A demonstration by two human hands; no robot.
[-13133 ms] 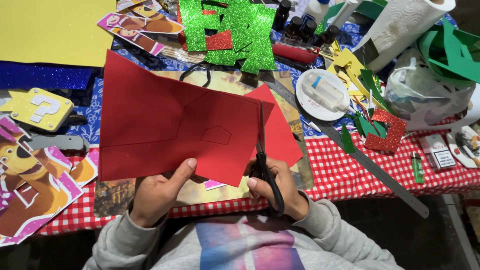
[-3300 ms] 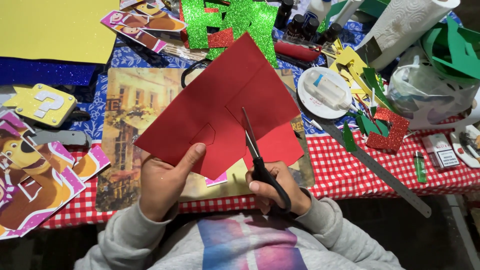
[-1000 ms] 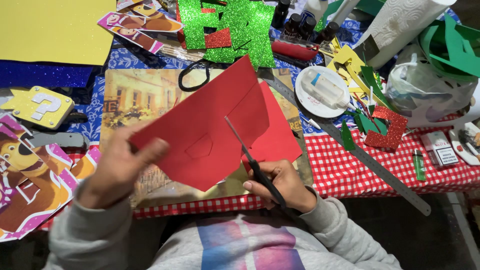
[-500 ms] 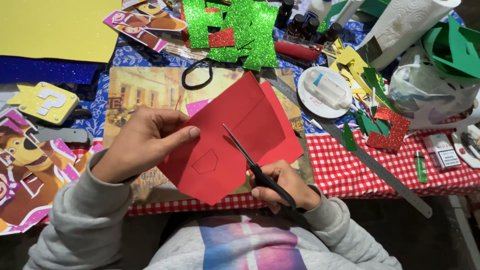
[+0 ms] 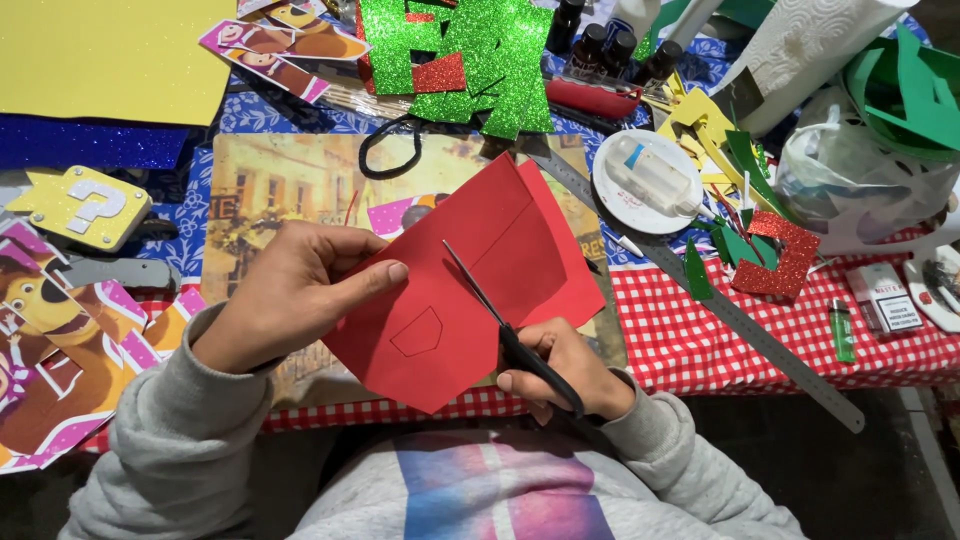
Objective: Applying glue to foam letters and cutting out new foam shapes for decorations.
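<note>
My left hand [image 5: 295, 290] pinches the left edge of a red foam sheet [image 5: 470, 290] with a small pencilled shape drawn on it. It holds the sheet above the table edge. My right hand [image 5: 565, 370] grips black-handled scissors [image 5: 500, 320]. Their blades lie open across the red sheet and point up and left into a cut near the sheet's middle.
A picture board [image 5: 270, 185] lies under the sheet on a red checked cloth [image 5: 700, 340]. Green glitter letters [image 5: 470, 55], a yellow sheet [image 5: 110, 55], cartoon cut-outs [image 5: 50, 340], a metal ruler [image 5: 740, 330], a white plate with a glue bottle [image 5: 650, 180] and a paper towel roll [image 5: 810, 50] crowd the table.
The red sheet has been turned and moved nearer my body. My left hand shifted its grip to the sheet's left edge, and the scissors cut further in.
</note>
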